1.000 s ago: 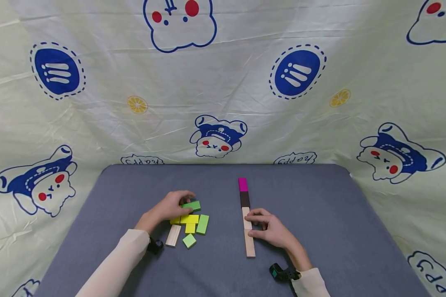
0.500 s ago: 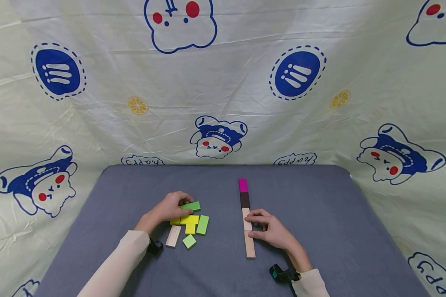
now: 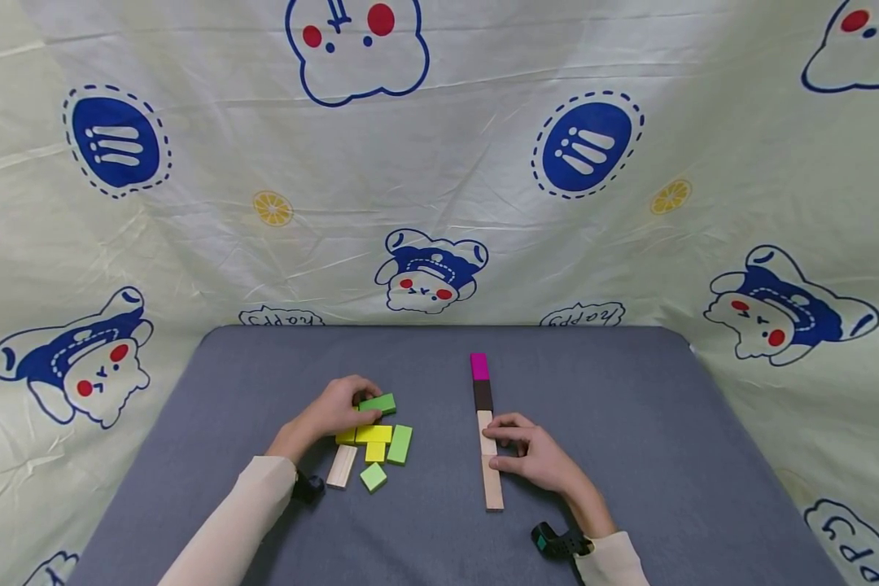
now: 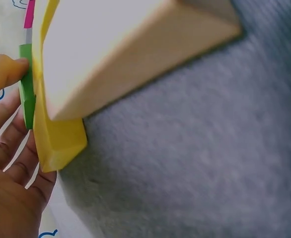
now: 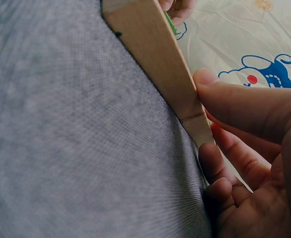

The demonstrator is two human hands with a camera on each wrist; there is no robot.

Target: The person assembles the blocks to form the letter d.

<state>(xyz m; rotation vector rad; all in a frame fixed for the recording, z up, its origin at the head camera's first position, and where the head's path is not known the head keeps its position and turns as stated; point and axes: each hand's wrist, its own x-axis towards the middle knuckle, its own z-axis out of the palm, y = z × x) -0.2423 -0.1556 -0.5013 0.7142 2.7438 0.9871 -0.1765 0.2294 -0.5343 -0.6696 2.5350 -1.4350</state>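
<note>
My left hand [image 3: 344, 407] pinches a green block [image 3: 382, 403] between thumb and fingers, over the far side of a cluster. In the left wrist view the thumb presses the face of this green block [image 4: 27, 84]. Under and beside the hand lie several yellow blocks [image 3: 373, 433]. My right hand [image 3: 535, 456] rests at the right side of a straight row, its thumb and fingertips touching two plain wooden blocks [image 3: 492, 484] that meet end to end. Farther along that row come a dark brown block [image 3: 483, 395] and a magenta block [image 3: 479, 366].
Around the yellow blocks lie an upright-lying green block [image 3: 400, 444], a small light green block [image 3: 373, 477] and a plain wooden block [image 3: 342, 466]. A grey cloth covers the table [image 3: 439, 537]. Behind it hangs a printed curtain [image 3: 439, 163].
The green block in my left hand has risen slightly and its right end tilts up a little. My right hand and the row keep their places.
</note>
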